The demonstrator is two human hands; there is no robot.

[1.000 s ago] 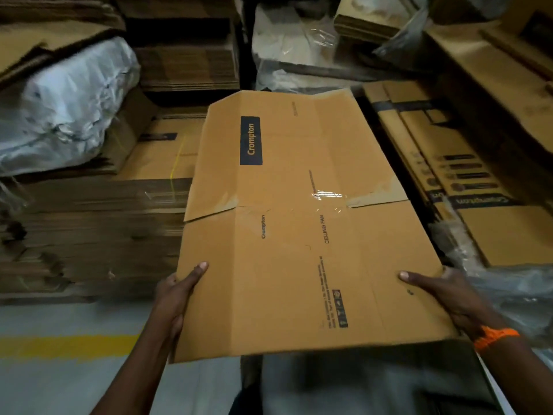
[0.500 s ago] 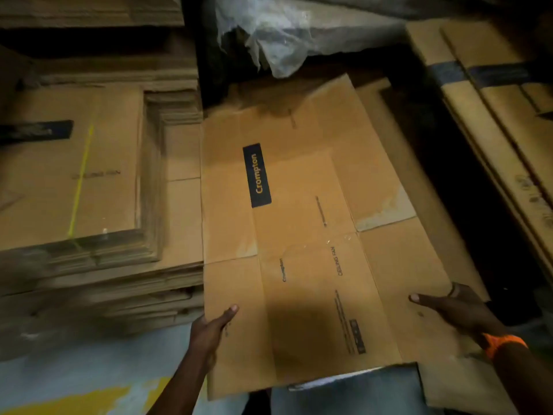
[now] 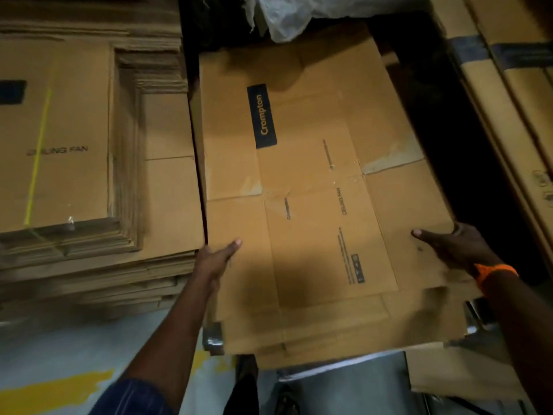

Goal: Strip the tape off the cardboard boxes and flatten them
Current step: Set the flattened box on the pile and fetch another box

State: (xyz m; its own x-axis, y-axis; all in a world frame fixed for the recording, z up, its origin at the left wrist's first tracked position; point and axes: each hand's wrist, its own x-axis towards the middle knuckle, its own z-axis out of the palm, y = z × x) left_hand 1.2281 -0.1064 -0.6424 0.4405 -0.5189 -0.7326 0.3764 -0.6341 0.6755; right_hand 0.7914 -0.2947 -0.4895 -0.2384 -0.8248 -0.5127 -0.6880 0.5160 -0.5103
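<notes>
A flattened brown cardboard box (image 3: 314,181) with a dark "Crompton" label lies flat in front of me on a low pile of other flattened boxes (image 3: 344,339). My left hand (image 3: 214,260) grips its left edge, thumb on top and fingers underneath. My right hand (image 3: 452,247), with an orange band at the wrist, holds the right edge the same way, thumb lying on the top face. Thin shiny remains of clear tape show along the box's middle crease. A bit of grey tape (image 3: 213,336) sticks out at the pile's near left corner.
A tall stack of flattened boxes (image 3: 89,175) with a yellow strap stands on the left, touching the held box's left side. Long cartons (image 3: 508,115) lean at the right. Crumpled clear plastic (image 3: 299,13) hangs at the top. Grey floor with yellow paint (image 3: 59,387) lies near me.
Both hands have lowered the flattened box from chest height down onto the low pile. The view has tilted downward and closer. Both hands keep their hold on the edges.
</notes>
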